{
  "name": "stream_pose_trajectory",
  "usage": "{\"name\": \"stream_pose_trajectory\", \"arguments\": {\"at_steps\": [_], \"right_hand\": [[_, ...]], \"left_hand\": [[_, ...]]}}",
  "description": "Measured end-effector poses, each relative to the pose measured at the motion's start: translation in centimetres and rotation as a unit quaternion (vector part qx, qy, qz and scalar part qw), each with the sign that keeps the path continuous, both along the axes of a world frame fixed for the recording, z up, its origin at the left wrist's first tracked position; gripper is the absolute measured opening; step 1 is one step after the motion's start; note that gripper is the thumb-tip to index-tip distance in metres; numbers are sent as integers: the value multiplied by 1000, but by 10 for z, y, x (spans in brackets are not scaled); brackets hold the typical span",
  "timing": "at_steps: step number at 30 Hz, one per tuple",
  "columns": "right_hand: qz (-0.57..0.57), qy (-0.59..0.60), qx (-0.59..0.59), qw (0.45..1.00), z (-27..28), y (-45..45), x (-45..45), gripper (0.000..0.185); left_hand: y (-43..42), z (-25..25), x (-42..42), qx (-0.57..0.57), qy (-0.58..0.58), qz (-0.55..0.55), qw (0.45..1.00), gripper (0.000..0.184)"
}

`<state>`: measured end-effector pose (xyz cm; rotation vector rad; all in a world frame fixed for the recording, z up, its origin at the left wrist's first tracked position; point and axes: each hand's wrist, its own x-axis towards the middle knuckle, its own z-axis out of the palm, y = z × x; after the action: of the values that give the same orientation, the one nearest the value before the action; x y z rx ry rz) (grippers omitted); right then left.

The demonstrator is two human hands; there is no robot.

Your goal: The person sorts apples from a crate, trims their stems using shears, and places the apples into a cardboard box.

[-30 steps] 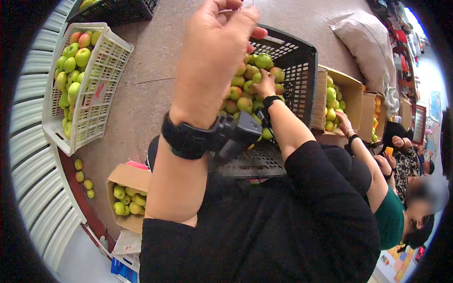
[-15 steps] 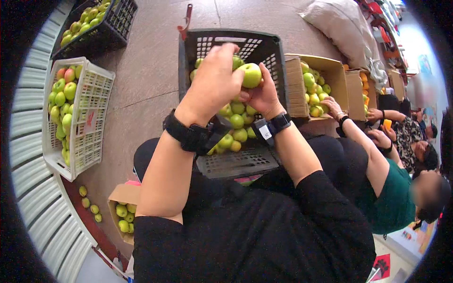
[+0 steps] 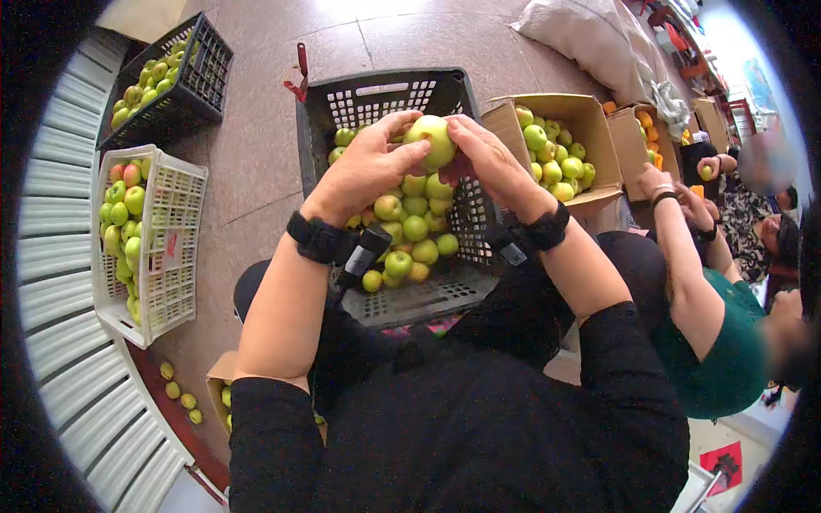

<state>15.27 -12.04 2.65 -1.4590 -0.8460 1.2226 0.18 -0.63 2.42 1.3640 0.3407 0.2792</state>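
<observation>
A pale green apple point(image 3: 431, 142) is held up between both my hands, over the black crate point(image 3: 466, 299) in front of me. My left hand point(image 3: 366, 169) grips its left side with thumb and fingers. From the right, my right hand point(image 3: 492, 162) closes on the same apple, its lower fingers partly hidden. Below them, many loose green apples point(image 3: 416, 227) fill part of the crate, some with a yellowish blush. Each wrist wears a black strap with a small device.
To the right stand a cardboard box point(image 3: 603, 167) of green apples and another box point(image 3: 629, 145) with orange items. A co-worker in a green shirt point(image 3: 714, 359) sits beside me. On the left are a white crate point(image 3: 175, 256) and a black crate point(image 3: 209, 73), both holding apples.
My right hand has come up around the apple, while my left hand has lowered onto its left side. The view has shifted slightly. The co-worker's hand has left the apple box.
</observation>
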Motion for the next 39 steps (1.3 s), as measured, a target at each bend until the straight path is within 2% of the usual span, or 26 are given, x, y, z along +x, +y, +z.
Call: {"name": "stream_pose_trajectory", "arguments": {"at_steps": [8, 9, 11, 13, 16, 17, 19, 21, 23, 31, 37, 39], "right_hand": [[-21, -31, 52, 998, -38, 9, 2, 33], [-20, -93, 60, 994, -42, 12, 2, 32], [-18, -100, 84, 991, -41, 14, -1, 31], [-6, -68, 61, 996, -31, 14, -2, 32], [12, -87, 47, 995, -34, 15, -2, 33], [-2, -52, 47, 998, -33, 12, -5, 34], [-2, -78, 24, 997, -38, 12, -3, 34], [-7, -1, -23, 1000, -31, 8, -5, 35], [-2, -35, -7, 999, -38, 7, -3, 35], [8, 22, -43, 999, -34, 8, -9, 34], [19, 9, -27, 999, -34, 8, -8, 33], [9, 39, -9, 999, -32, 7, -7, 33]], "left_hand": [[-1, -3, 4, -119, 34, 41, 991, 41], [1, -10, 4, -136, 23, 42, 990, 40], [-2, -9, 5, -131, 26, 68, 989, 38], [-3, -7, 6, -134, 47, 87, 986, 36], [-3, -12, 7, -143, 57, 95, 983, 37], [-3, -14, 7, -147, 59, 100, 982, 37], [-3, -20, 8, -149, 62, 90, 983, 39], [-6, -23, 8, -146, 65, 99, 982, 36], [-8, -20, 10, -162, 75, 104, 978, 36], [-7, -20, 6, -176, 69, 92, 978, 32], [-10, -14, 5, -189, 71, 100, 974, 37], [-10, -12, 3, -193, 55, 86, 976, 40]]}}
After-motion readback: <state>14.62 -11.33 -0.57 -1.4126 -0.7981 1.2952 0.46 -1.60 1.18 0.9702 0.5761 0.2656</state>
